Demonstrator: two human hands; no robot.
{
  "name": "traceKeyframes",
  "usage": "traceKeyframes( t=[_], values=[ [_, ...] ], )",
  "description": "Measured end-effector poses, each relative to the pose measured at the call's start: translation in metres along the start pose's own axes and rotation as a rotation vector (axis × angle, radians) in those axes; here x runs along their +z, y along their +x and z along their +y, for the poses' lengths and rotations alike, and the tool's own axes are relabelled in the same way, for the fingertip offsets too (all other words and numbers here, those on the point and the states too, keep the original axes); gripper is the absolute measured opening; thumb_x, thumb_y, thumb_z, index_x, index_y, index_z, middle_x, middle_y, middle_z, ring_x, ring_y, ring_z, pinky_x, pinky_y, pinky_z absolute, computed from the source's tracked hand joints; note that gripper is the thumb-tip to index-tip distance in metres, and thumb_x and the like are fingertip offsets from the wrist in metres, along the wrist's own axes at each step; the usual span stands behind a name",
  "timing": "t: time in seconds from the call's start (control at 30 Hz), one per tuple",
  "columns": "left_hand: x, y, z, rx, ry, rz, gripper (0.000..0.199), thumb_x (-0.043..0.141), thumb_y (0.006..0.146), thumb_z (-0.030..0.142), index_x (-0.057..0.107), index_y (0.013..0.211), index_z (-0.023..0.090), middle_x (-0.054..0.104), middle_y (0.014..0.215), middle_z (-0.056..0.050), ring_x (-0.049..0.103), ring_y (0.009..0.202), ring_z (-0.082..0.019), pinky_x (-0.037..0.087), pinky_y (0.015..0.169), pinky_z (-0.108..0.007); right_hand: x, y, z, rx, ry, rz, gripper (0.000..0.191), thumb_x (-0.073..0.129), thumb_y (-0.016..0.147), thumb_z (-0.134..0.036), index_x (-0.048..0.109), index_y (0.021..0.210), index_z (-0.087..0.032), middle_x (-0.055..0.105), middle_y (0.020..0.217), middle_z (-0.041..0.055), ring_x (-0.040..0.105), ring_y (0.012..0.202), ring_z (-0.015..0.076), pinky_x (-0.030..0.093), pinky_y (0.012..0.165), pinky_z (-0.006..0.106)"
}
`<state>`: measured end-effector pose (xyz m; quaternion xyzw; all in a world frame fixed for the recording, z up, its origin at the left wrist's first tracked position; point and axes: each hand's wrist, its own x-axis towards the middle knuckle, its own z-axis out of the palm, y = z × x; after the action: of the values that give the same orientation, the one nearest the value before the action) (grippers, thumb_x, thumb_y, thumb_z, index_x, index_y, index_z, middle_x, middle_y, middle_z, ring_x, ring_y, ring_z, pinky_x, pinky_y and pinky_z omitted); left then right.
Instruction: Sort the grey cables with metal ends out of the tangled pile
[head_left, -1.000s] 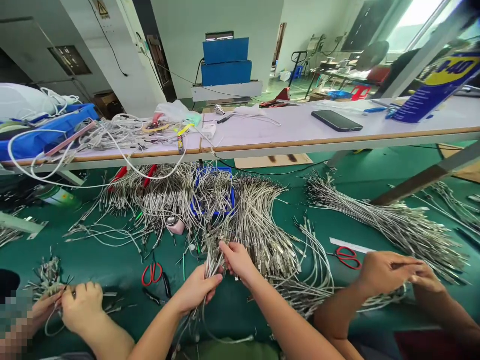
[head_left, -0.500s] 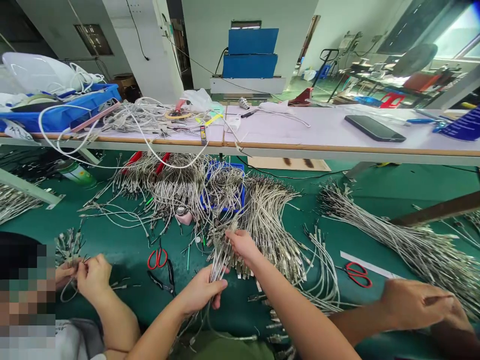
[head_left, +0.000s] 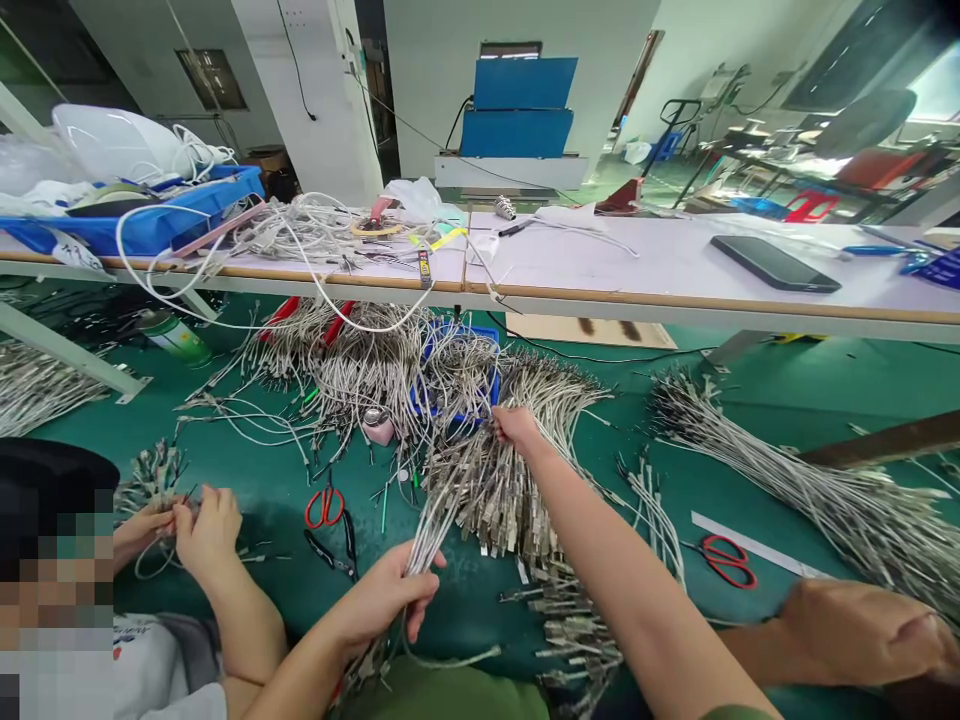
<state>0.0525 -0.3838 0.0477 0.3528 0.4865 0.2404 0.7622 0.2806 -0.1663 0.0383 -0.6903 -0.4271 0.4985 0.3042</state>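
My left hand (head_left: 386,598) grips the cable bundle (head_left: 439,515) near me; its long axis runs away toward the blue bin (head_left: 489,385) — where my right hand (head_left: 516,425) pinches the cables' far ends.

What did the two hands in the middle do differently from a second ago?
The right hand left its spot close to the left hand and reached forward, away from the body, to the far part of the grey cable pile. The left hand stayed low and keeps its grip on a bundle of cables. The red scissors and the co-workers' hands on either side are about where they were.
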Motion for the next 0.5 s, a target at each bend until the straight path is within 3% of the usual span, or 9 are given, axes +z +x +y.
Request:
traceKeyframes(
  t=[0.1,0.2,0.3,0.37,0.43,0.5],
  values=[
    [0.0,-0.007,0.013,-0.008,-0.006,0.014,0.035,0.072,0.079,0.041,0.054,0.102,0.021,0.044,0.053,0.013,0.033,0.036,-0.006,0.028,0.037,-0.017,-0.003,-0.014,0.003,-0.086,-0.067,-0.098,0.027,0.064,0.101,-0.035,0.065,0.118,-0.014,0.069,0.11,0.0081,0.07,0.088,0.0196,0.062,0.076,0.036],
    [-0.003,-0.017,0.04,0.012,0.002,0.008,0.032,0.072,0.083,0.042,0.054,0.099,0.022,0.039,0.051,0.014,0.023,0.037,-0.004,0.019,0.037,-0.016,-0.005,-0.051,0.002,-0.287,-0.106,-0.246,0.042,0.066,0.097,-0.024,0.056,0.137,-0.017,0.064,0.133,0.0136,0.067,0.111,0.0272,0.058,0.096,0.049],
    [-0.006,-0.034,0.073,0.051,0.024,-0.014,0.029,0.073,0.085,0.04,0.056,0.099,0.021,0.041,0.052,0.013,0.023,0.038,-0.003,0.018,0.038,-0.016,-0.008,-0.101,-0.01,-0.545,-0.127,-0.502,0.077,0.068,0.083,-0.007,0.043,0.154,-0.026,0.047,0.158,0.0111,0.046,0.143,0.0287,0.035,0.122,0.053],
    [-0.004,-0.048,0.095,0.063,0.04,-0.042,0.026,0.073,0.086,0.038,0.059,0.1,0.021,0.041,0.054,0.012,0.023,0.039,-0.003,0.018,0.038,-0.016,-0.009,-0.132,-0.021,-0.687,-0.133,-0.62,0.088,0.071,0.078,-0.009,0.039,0.157,-0.029,0.036,0.166,0.0056,0.032,0.153,0.0288,0.025,0.127,0.052],
    [0.002,-0.061,0.112,0.063,0.043,-0.093,0.025,0.076,0.084,0.036,0.061,0.098,0.021,0.042,0.054,0.011,0.023,0.039,-0.002,0.018,0.037,-0.016,-0.011,-0.154,-0.033,-0.908,-0.15,-0.658,0.091,0.072,0.081,-0.015,0.03,0.161,-0.027,0.03,0.168,0.0076,0.027,0.155,0.0287,0.022,0.128,0.051],
    [0.011,-0.073,0.124,0.053,0.014,-0.153,0.025,0.079,0.081,0.036,0.065,0.095,0.021,0.043,0.056,0.009,0.024,0.039,-0.002,0.019,0.037,-0.015,-0.013,-0.17,-0.043,-1.13,-0.148,-0.606,0.085,0.068,0.086,-0.016,0.029,0.161,-0.025,0.034,0.166,0.011,0.029,0.154,0.0283,0.023,0.127,0.051]
  ],
)
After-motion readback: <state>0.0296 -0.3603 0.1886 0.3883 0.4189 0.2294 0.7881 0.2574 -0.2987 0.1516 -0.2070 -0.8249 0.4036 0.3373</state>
